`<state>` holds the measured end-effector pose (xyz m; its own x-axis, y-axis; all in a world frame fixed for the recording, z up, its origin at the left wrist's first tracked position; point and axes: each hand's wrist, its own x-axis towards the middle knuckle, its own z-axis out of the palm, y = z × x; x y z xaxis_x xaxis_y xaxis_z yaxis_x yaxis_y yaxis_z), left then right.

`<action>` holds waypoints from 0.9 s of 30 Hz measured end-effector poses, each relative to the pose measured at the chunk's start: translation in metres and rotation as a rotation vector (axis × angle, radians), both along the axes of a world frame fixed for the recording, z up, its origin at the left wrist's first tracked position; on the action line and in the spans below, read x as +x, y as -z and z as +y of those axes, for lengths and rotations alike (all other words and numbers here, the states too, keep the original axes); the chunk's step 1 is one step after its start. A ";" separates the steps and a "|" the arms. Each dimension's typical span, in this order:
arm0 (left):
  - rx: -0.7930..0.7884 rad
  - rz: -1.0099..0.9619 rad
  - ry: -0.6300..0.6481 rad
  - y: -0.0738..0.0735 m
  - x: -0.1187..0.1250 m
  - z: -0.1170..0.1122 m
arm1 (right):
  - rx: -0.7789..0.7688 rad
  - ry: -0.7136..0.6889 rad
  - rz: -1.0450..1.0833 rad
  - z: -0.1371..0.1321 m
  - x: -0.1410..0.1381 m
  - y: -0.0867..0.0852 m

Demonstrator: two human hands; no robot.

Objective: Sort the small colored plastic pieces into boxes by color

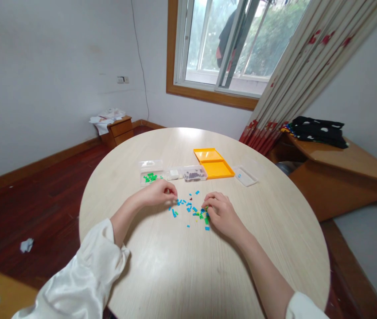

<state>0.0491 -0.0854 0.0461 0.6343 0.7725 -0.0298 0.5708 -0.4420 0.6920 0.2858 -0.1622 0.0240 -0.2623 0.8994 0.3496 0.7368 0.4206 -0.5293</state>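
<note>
Several small blue and green plastic bricks (190, 208) lie scattered on a round pale wooden table (161, 266). My left hand (160, 192) rests at the left edge of the pile, fingers curled together in a pinch on something too small to make out. My right hand (219, 212) sits at the right edge of the pile, fingers curled down onto a small cluster of green and blue bricks (205, 217). Both wrists lie on the tabletop.
Behind the pile stand a clear box with green pieces (150, 177), a clear box with white pieces (174, 173), a clear box with dark pieces (195, 173), an open orange case (213, 163) and a clear lid (245, 176). A wooden bench (337, 173) is at right.
</note>
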 end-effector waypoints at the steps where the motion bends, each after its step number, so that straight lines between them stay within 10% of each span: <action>1: -0.057 0.008 0.061 0.001 0.004 -0.004 | -0.017 -0.005 -0.009 -0.001 0.001 -0.003; 27: -0.186 0.157 0.265 0.008 0.008 -0.009 | -0.219 -0.106 -0.164 -0.012 0.003 -0.013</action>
<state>0.0568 -0.0941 0.0383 0.7884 0.5540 -0.2674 0.5589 -0.4637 0.6875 0.2886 -0.1742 0.0374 -0.3955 0.9135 0.0955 0.7783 0.3885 -0.4933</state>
